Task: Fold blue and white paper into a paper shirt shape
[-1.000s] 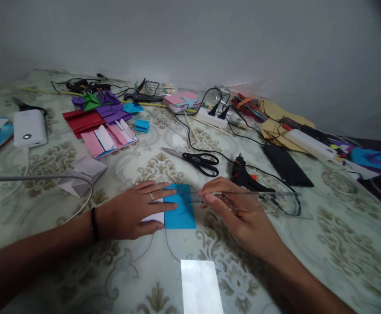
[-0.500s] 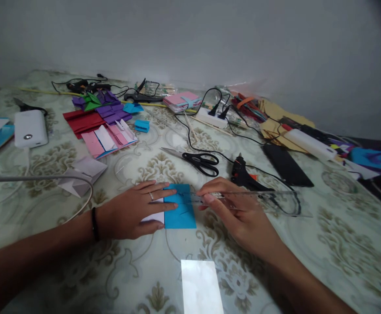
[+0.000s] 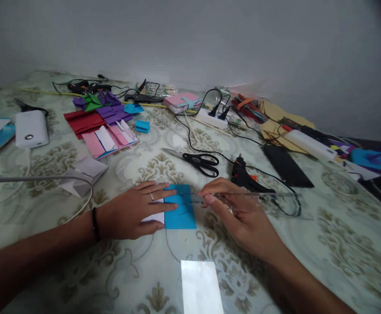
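Observation:
My left hand [image 3: 141, 209] lies flat with fingers spread, pressing on a sheet that shows white at the left and blue at the right. The blue paper [image 3: 181, 218] extends past my fingertips and carries faint dark marks. Between the thumb and fingers of my right hand [image 3: 233, 207] is a clear ruler [image 3: 278, 200]. Its left end reaches over the blue part, while its other end stretches to the right past my hand. Beyond my hands lie black-handled scissors [image 3: 200, 162]. A black glue gun [image 3: 243, 172] rests just behind my right hand.
Nearest me lies a white paper strip [image 3: 202, 285]. Folded pink paper [image 3: 95, 141], red paper [image 3: 82, 122] and purple paper [image 3: 113, 111] are piled at the back left, near a white power bank [image 3: 31, 128]. A power strip [image 3: 212, 117], cords and a black phone [image 3: 287, 165] occupy the right.
Almost nothing differs. My right hand and the ruler have shifted very slightly, and my left hand stays on the paper.

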`<state>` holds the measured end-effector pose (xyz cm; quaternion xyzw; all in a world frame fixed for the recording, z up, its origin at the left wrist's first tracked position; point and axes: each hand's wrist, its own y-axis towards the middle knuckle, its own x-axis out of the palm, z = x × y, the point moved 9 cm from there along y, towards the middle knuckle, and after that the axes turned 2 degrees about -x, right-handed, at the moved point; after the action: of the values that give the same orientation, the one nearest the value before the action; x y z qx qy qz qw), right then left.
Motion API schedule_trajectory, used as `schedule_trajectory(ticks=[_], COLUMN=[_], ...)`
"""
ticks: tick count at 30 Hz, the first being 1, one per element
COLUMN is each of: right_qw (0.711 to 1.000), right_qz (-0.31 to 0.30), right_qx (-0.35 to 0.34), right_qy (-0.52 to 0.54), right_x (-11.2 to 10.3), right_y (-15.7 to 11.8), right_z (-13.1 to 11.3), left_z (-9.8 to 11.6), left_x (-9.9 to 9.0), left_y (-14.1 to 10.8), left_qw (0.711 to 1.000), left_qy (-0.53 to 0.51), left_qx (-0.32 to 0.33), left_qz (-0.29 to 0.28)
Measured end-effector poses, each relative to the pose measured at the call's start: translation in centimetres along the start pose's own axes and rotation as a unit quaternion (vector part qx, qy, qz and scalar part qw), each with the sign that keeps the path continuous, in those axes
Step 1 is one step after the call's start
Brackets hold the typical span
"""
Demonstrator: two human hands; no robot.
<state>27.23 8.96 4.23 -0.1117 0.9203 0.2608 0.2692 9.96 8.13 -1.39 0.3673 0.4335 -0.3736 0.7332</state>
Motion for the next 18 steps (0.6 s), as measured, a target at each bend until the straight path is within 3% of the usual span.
schedule_trajectory(ticks=[18], right_qw=[1.0], right_qz=[-0.004], right_qx=[-0.006], right_qy=[-0.013], right_x=[0.16], right_y=[-0.25], right_z=[-0.04], left_z=[0.08], left_x=[0.02], left_y=[0.04], left_qw=[1.0], left_qy=[0.005], left_qx=[0.003], left_qz=[-0.007])
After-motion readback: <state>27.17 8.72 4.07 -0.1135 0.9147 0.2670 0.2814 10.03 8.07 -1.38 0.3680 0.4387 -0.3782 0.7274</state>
